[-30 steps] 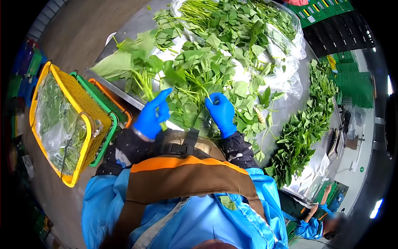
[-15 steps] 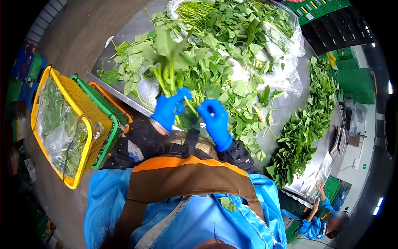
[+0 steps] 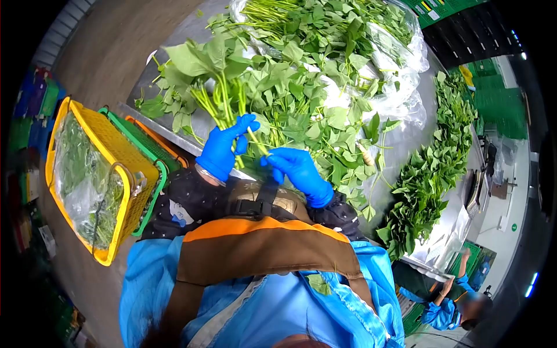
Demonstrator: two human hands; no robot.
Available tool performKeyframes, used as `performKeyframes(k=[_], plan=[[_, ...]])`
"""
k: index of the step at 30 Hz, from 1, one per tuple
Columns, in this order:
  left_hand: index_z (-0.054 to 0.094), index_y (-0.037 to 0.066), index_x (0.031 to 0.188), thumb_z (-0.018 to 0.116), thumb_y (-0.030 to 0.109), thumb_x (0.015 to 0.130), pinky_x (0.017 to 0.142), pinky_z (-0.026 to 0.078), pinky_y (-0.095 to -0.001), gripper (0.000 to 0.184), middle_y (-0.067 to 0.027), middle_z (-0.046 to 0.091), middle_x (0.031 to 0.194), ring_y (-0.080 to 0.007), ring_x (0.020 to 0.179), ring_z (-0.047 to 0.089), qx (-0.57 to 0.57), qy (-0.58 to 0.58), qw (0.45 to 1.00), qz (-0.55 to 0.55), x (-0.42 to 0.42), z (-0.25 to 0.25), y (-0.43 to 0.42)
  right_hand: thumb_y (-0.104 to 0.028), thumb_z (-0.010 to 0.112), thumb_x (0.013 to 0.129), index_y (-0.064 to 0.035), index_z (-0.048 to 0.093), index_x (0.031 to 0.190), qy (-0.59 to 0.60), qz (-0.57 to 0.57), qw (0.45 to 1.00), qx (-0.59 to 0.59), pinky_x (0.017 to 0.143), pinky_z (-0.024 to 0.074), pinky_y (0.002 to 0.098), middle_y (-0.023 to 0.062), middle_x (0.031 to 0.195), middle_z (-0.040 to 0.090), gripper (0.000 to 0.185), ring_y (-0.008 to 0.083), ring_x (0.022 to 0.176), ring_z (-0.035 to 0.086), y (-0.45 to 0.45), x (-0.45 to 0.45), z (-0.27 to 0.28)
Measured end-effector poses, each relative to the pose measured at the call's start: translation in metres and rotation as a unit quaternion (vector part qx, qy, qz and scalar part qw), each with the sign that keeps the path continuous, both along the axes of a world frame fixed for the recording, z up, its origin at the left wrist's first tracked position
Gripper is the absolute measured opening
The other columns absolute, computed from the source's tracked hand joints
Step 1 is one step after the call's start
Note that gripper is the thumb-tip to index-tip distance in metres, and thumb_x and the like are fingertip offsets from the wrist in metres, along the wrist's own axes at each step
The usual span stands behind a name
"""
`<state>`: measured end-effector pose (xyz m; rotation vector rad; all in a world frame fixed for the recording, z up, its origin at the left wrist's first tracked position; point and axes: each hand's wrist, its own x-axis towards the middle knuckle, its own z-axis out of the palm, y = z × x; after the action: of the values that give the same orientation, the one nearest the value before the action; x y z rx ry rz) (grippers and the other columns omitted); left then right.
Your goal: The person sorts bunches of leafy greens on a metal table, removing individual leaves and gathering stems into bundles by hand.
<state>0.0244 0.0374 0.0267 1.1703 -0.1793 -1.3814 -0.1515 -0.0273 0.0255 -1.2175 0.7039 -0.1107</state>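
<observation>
A blue glove covers my left hand (image 3: 223, 148), closed around a bunch of long-stemmed leafy greens (image 3: 223, 95). The leaves fan out at the top and the cut stems point down toward me. One stem (image 3: 256, 139) slants out of the bunch to my right hand (image 3: 299, 171), also gloved in blue. Its thumb and fingers pinch the lower end of that stem. Beneath and beyond both hands, a loose heap of similar greens (image 3: 299, 93) lies spread over the metal table (image 3: 194, 29).
At left stands a yellow crate (image 3: 136, 188) of bagged greens, with a green crate (image 3: 159, 200) behind it. A long row of leafy bunches (image 3: 426, 168) lines the table's right side. Clear plastic (image 3: 406, 98) lies by the heap. A co-worker (image 3: 447, 307) is at lower right.
The bunch in my left hand has shifted left and is now steadier. My right hand has moved slightly down and left, its fingers now pinching the stem's end.
</observation>
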Motion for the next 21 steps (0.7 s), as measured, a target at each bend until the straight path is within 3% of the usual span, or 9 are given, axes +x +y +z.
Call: performKeyframes(k=[5,9,10,13,14,16,17,18,21], plan=[[0.049,0.004,0.112,0.046,0.02,0.089,0.042,0.026,-0.0186,0.028,-0.004,0.058,0.095,-0.0048,0.046,0.034,-0.047,0.124,0.991,0.013,0.009,-0.022,-0.004,-0.015,0.055,0.084,-0.0024,0.06,0.086,-0.058,0.044,0.996,-0.057,0.055,0.041,0.0201,0.0013,0.065,0.056,0.014,0.0073,0.057,0.05,0.008,-0.001,-0.008],[0.048,0.006,0.113,0.047,0.019,0.089,0.04,0.026,-0.018,0.028,-0.0035,0.057,0.096,-0.0051,0.045,0.034,-0.042,0.183,0.982,0.026,0.007,-0.016,-0.003,-0.011,0.054,0.083,-0.0054,0.06,0.1,-0.054,-0.193,0.965,-0.168,0.06,0.045,0.0233,0.0014,0.07,0.059,0.019,0.0083,0.061,0.053,-0.004,0.004,-0.02],[0.048,0.006,0.113,0.047,0.019,0.089,0.04,0.026,-0.0179,0.027,-0.0032,0.057,0.096,-0.005,0.045,0.034,-0.028,0.186,0.982,0.03,0.005,-0.015,-0.004,-0.009,0.054,0.082,-0.0072,0.058,0.106,-0.081,-0.19,0.934,-0.292,0.056,0.0457,0.0259,0.0036,0.067,0.059,0.025,0.0106,0.057,0.054,-0.002,0.014,-0.008],[0.049,0.005,0.111,0.048,0.021,0.089,0.039,0.026,-0.0181,0.027,-0.0015,0.055,0.088,-0.0049,0.044,0.033,-0.016,0.185,0.981,0.049,0.008,-0.017,-0.009,-0.009,0.055,0.083,-0.0063,0.061,0.102,-0.022,-0.008,0.971,-0.24,0.053,0.044,0.0229,0.003,0.068,0.06,0.021,0.0081,0.056,0.054,0.007,0.013,0.012],[0.05,0.005,0.11,0.048,0.022,0.089,0.039,0.026,-0.0182,0.028,-0.0008,0.054,0.084,-0.0049,0.044,0.033,-0.017,0.182,0.981,0.059,0.014,-0.018,-0.009,-0.01,0.054,0.083,-0.0073,0.062,0.101,-0.012,0.054,0.925,-0.375,0.052,0.0442,0.0226,0.0031,0.062,0.059,0.02,0.0083,0.053,0.053,0.007,0.009,0.001],[0.05,0.004,0.109,0.049,0.025,0.088,0.039,0.026,-0.0184,0.03,0.0,0.052,0.08,-0.0048,0.044,0.032,-0.046,0.19,0.977,0.088,0.028,-0.019,-0.007,-0.01,0.054,0.083,-0.0079,0.064,0.098,-0.036,0.108,0.912,-0.394,0.052,0.0447,0.0227,0.0028,0.061,0.06,0.018,0.0087,0.052,0.053,0.009,-0.004,0.004],[0.05,0.004,0.11,0.05,0.026,0.087,0.039,0.027,-0.0182,0.031,-0.0007,0.057,0.089,-0.0047,0.043,0.032,-0.075,0.221,0.972,0.036,0.039,-0.032,-0.004,-0.01,0.054,0.083,-0.0082,0.065,0.097,-0.047,0.136,0.904,-0.404,0.052,0.045,0.0227,0.0026,0.061,0.06,0.018,0.0089,0.051,0.052,0.007,-0.011,0.005],[0.051,0.004,0.11,0.05,0.026,0.087,0.039,0.027,-0.0181,0.032,-0.001,0.058,0.091,-0.0044,0.043,0.033,-0.069,0.201,0.976,0.044,0.036,-0.024,-0.003,-0.01,0.055,0.083,-0.0071,0.058,0.109,-0.004,0.138,0.959,-0.248,0.058,0.0457,0.0223,0.0044,0.077,0.064,0.027,0.009,0.058,0.054,0.002,-0.019,-0.002],[0.052,0.006,0.111,0.049,0.027,0.088,0.039,0.028,-0.0176,0.031,-0.001,0.06,0.092,-0.0035,0.043,0.034,-0.024,0.161,0.986,-0.02,0.012,-0.011,0.0,-0.007,0.054,0.082,-0.011,0.047,0.123,-0.085,-0.127,0.977,-0.146,0.061,0.0452,0.0237,0.0055,0.083,0.063,0.041,0.0083,0.065,0.054,-0.012,0.001,-0.007]])
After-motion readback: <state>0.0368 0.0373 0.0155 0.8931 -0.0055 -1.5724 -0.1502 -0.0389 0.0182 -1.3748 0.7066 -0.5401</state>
